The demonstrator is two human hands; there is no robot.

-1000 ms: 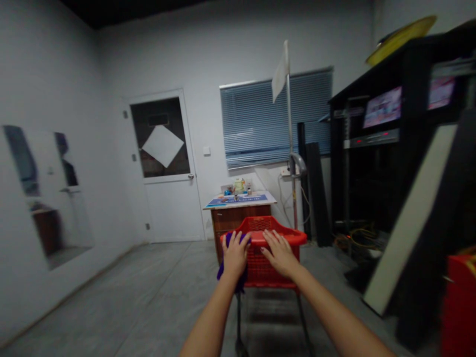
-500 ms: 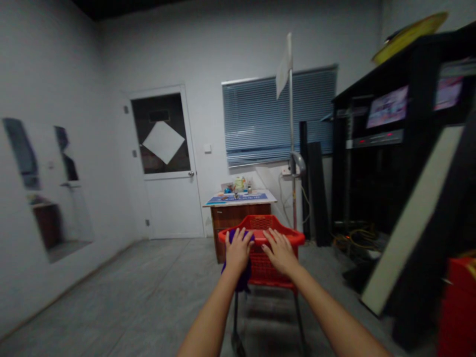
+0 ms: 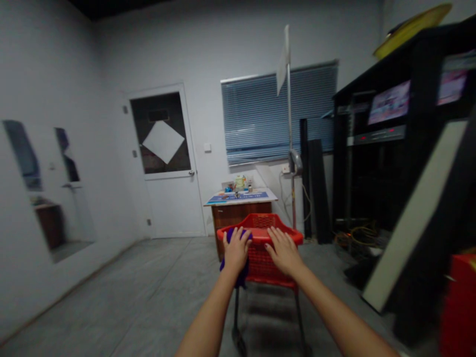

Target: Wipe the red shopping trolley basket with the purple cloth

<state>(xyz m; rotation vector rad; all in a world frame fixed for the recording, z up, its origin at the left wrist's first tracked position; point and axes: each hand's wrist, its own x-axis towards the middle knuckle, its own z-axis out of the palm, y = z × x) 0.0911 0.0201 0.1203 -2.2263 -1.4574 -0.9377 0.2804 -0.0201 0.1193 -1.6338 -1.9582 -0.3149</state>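
Two hands lie palm-down on the rear rim of a red cart [image 3: 262,263], which stands on the grey floor [image 3: 167,307] just ahead of the person. The left hand [image 3: 236,254] has its fingers spread over a purple cloth [image 3: 243,276], pressing it against the rim; whether they curl around it, I cannot tell. The right hand [image 3: 284,254] is wide, fingers and thumb apart, and looks laid on the rim rather than wrapped around it.

That light hold seems the weak point: if the cart met a bump, the right hand could slip off and the push would turn lopsided. The cloth hangs below the rim on the left, so a loosened left palm could let it slide to the floor, perhaps near the front or rear wheels [image 3: 238,342]. Beyond the cart stands a worktop [image 3: 272,198] with small items [image 3: 240,182] on it; rolling too far forward might knock it and topple them. A swerve to the right would risk the leaning pale board [image 3: 412,218] or the loose cables [image 3: 360,234] by the black rack [image 3: 418,59].
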